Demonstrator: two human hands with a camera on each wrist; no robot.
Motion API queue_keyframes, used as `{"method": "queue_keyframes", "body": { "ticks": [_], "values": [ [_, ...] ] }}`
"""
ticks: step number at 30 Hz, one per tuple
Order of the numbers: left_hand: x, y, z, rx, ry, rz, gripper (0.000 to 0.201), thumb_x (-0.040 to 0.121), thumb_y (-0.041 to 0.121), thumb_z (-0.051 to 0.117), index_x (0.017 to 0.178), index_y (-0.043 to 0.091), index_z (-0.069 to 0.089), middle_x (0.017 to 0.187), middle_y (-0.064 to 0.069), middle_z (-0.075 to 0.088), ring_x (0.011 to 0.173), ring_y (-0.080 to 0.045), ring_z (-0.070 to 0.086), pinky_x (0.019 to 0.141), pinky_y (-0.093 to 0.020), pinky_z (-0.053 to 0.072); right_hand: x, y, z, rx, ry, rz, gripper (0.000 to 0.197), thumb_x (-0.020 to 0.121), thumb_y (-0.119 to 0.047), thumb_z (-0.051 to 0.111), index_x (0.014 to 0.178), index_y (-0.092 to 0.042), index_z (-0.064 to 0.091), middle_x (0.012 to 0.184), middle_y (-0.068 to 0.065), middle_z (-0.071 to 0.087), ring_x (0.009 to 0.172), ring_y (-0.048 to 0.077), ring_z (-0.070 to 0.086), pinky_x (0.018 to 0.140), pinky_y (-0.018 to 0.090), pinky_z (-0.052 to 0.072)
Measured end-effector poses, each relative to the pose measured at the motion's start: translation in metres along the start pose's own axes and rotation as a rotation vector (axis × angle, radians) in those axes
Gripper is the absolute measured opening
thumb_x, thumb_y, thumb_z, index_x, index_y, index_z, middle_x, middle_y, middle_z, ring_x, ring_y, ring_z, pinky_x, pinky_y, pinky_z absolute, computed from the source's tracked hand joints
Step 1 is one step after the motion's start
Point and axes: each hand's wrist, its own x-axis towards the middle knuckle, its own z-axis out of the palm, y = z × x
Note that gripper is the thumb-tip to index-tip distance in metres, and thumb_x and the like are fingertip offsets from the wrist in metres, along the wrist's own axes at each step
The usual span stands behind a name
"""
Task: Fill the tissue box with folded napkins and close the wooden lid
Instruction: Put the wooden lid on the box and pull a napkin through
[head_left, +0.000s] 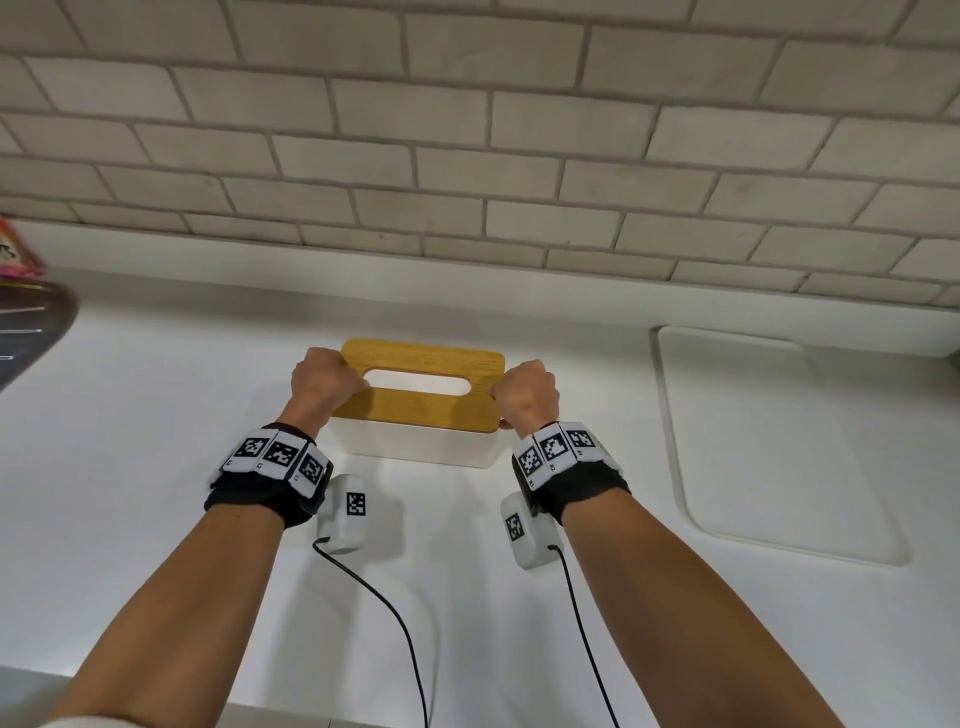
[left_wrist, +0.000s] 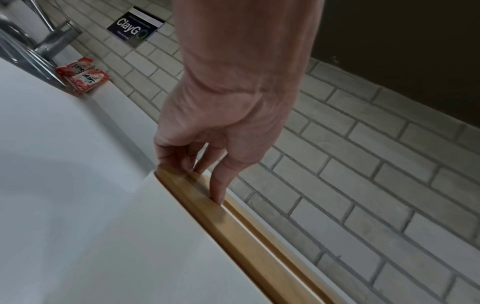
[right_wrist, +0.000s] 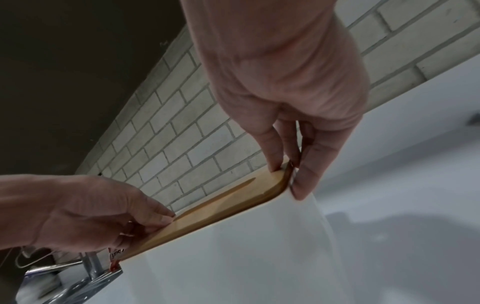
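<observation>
Currently, the white tissue box (head_left: 415, 447) stands on the white countertop (head_left: 156, 415), near the tiled wall (head_left: 467, 130). The wooden lid (head_left: 415, 410) lies on top of the box, with its oval slot facing up. White shows through the slot; whether this is napkins cannot be determined.

1. Left hand (head_left: 324, 384): grasps the left end of the lid. In the left wrist view, the thumb (left_wrist: 221, 185) rests on the lid's upper face at the slot edge, and the other fingers are curled at the lid's end.
2. Right hand (head_left: 527, 395): grasps the right end of the lid. In the right wrist view, the fingers (right_wrist: 270, 152) press on the lid's top at the corner, and the thumb (right_wrist: 309, 168) lies against the end of the lid and the box wall, pinching the lid's edge.

Both wrists carry black bands with coded markers and white camera units with black cables. A red sachet pack (left_wrist: 83, 76) lies by the wall to the left of the box, beside a metal faucet (left_wrist: 52, 41). A shallow rectangular recess (head_left: 779, 441) sits in the countertop to the right, well apart from the box.
</observation>
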Motion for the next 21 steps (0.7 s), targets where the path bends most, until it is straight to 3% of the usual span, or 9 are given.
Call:
{"method": "queue_keyframes", "body": {
  "ticks": [3, 6, 9, 13, 15, 18, 21],
  "values": [
    [-0.011, 0.009, 0.008, 0.019, -0.015, 0.020, 0.030, 0.078, 0.014, 0.077, 0.099, -0.005, 0.067, 0.107, -0.021, 0.067, 0.102, -0.037, 0.062, 0.085, -0.041, 0.050, 0.003, 0.008, -0.013, -0.032, 0.020, -0.006, 0.027, 0.083, -0.011, 0.060, 0.110, -0.009, 0.059, 0.113, 0.012, 0.063, 0.100, 0.035, 0.065, 0.081, 0.046, 0.058],
    [-0.030, 0.026, 0.028, 0.032, -0.060, 0.063, 0.029, 0.077, 0.015, 0.077, 0.094, -0.006, 0.067, 0.098, -0.018, 0.067, 0.098, -0.035, 0.063, 0.080, -0.039, 0.051, 0.008, 0.025, -0.046, -0.050, 0.083, 0.033, 0.017, 0.079, -0.008, 0.064, 0.095, -0.008, 0.062, 0.103, 0.013, 0.068, 0.089, 0.035, 0.068, 0.071, 0.045, 0.061],
    [-0.054, 0.050, 0.057, 0.038, -0.101, 0.101, 0.019, 0.077, 0.013, 0.076, 0.084, 0.002, 0.063, 0.071, -0.005, 0.057, 0.079, -0.028, 0.060, 0.063, -0.031, 0.045, 0.008, 0.047, -0.092, -0.073, 0.121, 0.083, 0.008, 0.078, -0.005, 0.068, 0.080, -0.007, 0.060, 0.091, 0.015, 0.071, 0.077, 0.036, 0.071, 0.061, 0.046, 0.062],
    [-0.079, 0.073, 0.092, 0.099, -0.111, 0.159, 0.016, 0.078, 0.015, 0.074, 0.079, 0.007, 0.059, 0.060, 0.002, 0.046, 0.054, -0.015, 0.045, 0.048, -0.025, 0.037, 0.006, 0.075, -0.141, -0.092, 0.116, 0.144, 0.011, 0.080, -0.005, 0.070, 0.090, -0.002, 0.066, 0.087, 0.017, 0.073, 0.067, 0.033, 0.072, 0.055, 0.042, 0.062],
    [-0.087, 0.080, 0.103, 0.148, -0.119, 0.188, 0.018, 0.077, 0.017, 0.075, 0.078, 0.008, 0.059, 0.060, 0.002, 0.045, 0.055, -0.016, 0.046, 0.052, -0.026, 0.039, 0.005, 0.085, -0.156, -0.086, 0.114, 0.174, 0.011, 0.081, -0.006, 0.071, 0.090, -0.002, 0.066, 0.086, 0.017, 0.073, 0.067, 0.031, 0.072, 0.055, 0.038, 0.062],
    [-0.093, 0.085, 0.110, 0.208, -0.135, 0.227, 0.020, 0.079, 0.023, 0.075, 0.078, 0.007, 0.063, 0.063, 0.002, 0.048, 0.070, -0.023, 0.054, 0.062, -0.028, 0.041, 0.002, 0.094, -0.164, -0.061, 0.117, 0.196, 0.010, 0.081, -0.006, 0.071, 0.089, -0.001, 0.067, 0.085, 0.016, 0.073, 0.065, 0.030, 0.072, 0.053, 0.034, 0.061],
    [-0.092, 0.084, 0.110, 0.230, -0.133, 0.259, 0.025, 0.081, 0.026, 0.073, 0.089, 0.003, 0.071, 0.081, -0.006, 0.059, 0.079, -0.026, 0.057, 0.067, -0.029, 0.044, 0.001, 0.101, -0.164, -0.007, 0.132, 0.173, 0.012, 0.079, -0.006, 0.073, 0.090, -0.001, 0.070, 0.084, 0.016, 0.073, 0.064, 0.030, 0.072, 0.060, 0.039, 0.063]
  ]
}}
